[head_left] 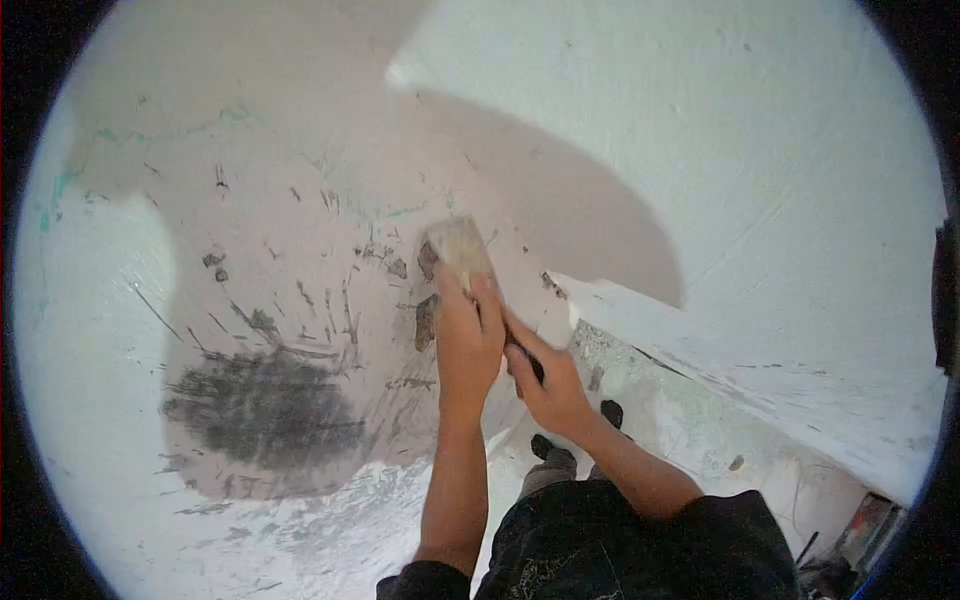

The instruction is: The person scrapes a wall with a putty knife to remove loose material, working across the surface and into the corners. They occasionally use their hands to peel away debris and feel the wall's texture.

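A scraper (pixel 459 246) with a wide, pale blade lies against the scuffed white wall (pixel 330 200), slightly blurred. My right hand (pixel 550 385) is wrapped round its dark handle. Higher up, my left hand (pixel 468 325) is closed on the scraper near the blade, its fingers pressed onto the blade's lower part. Just left of the blade and left hand, brown patches of bare wall (pixel 426 322) show where the surface has come away. Smaller chips and dark scratches surround them.
A large dark smudge (pixel 270 410) marks the wall at lower left. At right, another white wall (pixel 800 200) meets this one at a corner. My feet (pixel 612 413) stand on a dusty, littered floor (pixel 690 420). Assorted items (pixel 868 530) lie at bottom right.
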`<state>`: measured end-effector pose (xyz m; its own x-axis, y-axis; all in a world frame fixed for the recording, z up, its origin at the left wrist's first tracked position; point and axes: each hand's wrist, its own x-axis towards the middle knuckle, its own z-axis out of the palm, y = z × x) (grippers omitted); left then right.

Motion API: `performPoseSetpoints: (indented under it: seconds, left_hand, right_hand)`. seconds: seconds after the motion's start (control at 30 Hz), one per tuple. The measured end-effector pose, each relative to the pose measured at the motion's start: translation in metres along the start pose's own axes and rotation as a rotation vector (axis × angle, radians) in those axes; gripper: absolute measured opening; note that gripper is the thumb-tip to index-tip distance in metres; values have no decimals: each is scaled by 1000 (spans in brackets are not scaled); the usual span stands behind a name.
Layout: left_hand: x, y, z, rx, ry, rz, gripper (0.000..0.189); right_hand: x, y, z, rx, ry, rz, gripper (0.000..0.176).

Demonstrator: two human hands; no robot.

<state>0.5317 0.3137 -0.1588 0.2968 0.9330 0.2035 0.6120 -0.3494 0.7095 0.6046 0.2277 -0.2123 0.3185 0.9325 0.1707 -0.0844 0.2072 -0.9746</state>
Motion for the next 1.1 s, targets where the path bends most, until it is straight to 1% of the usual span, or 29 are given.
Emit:
performPoseSetpoints:
  seconds: [0.03,0.07,0.1,0.13,0.17,0.2,0.23,0.27,0.33,0.37,0.43,0.47,0.53,0.6,0.63,0.67,0.7,0.73,0.77,0.8,0.83,0.9,0.93,1.0,1.03,1.07,1.1]
  left_hand:
    - [-12,-14,2,1,0,7,48]
    - [-26,-29,6,-23,66,90,48]
    - [-37,-38,7,-47,128,174,47]
    - [-47,-33,2,-47,126,179,47]
    - [-58,-23,-4,-179,25,-3,44]
    - [-64,-18,-8,-310,-74,-187,42]
    - [-64,-17,-8,-264,-86,-177,43]
    - [-62,-15,-10,-263,-83,-180,43]
    - [-52,-7,-12,-256,-94,-171,45]
    - [-46,-5,-12,-256,-89,-171,45]
    - [-32,-3,-12,-228,5,-89,47]
    - [-24,0,-13,-212,50,-48,48]
    - [-12,12,-17,-157,45,-73,48]
    - [-2,18,-16,-145,44,-68,47]
    - [2,19,-14,-141,45,-64,47]
    - [7,19,-11,-132,75,15,41]
    - [12,20,-8,-124,104,92,37]
    - [19,23,-6,-124,101,93,37]
    - [25,29,-5,-45,86,64,35]
    - [26,33,-5,35,73,30,33]
    - [22,34,-5,36,75,32,33]
    - [13,36,-7,34,185,170,33]
    - [14,35,-6,34,180,177,33]
    - [12,31,-4,14,148,103,42]
    - [12,33,-3,8,149,101,42]
    - [11,35,-4,-14,140,60,46]
    - [8,37,-5,-32,130,15,51]
  right_hand:
    - [-11,4,-4,-32,-73,5,46]
    - [-21,10,-8,-30,-74,2,46]
    - [-30,18,-11,-61,-116,-61,46]
    - [-37,23,-15,-94,-156,-125,46]
    - [-44,23,-20,-92,-157,-125,46]
    - [-51,21,-24,-112,-209,-55,47]
    - [-53,20,-25,-131,-259,13,49]
    - [-52,19,-23,-130,-264,14,49]
    - [-48,17,-19,-122,-195,-9,49]
    - [-42,10,-19,-122,-199,-13,49]
    - [-23,-9,-20,-298,-222,10,49]
    - [-14,-10,-18,-295,-221,7,49]
    - [1,-10,-15,-269,-127,-172,47]
    - [9,-6,-11,-205,-114,-179,46]
    - [12,-4,-10,-190,-91,-219,48]
    - [15,-3,-9,-177,-67,-260,49]
    - [22,-4,-10,-177,-64,-263,49]
    - [30,-5,-12,-203,-71,-218,49]
    - [32,-6,-14,-228,-82,-169,49]
    - [28,-9,-15,-226,-88,-161,49]
    - [24,-16,-16,-176,-91,-153,49]
    - [20,-27,-20,-123,-124,-131,46]
    - [22,-26,-21,-122,-116,-134,46]
    - [23,-23,-23,-128,-141,-113,46]
    - [23,-28,-23,-133,-91,-152,42]
    - [22,-33,-23,-138,-95,-149,42]
    - [17,-37,-22,-144,-115,-98,42]
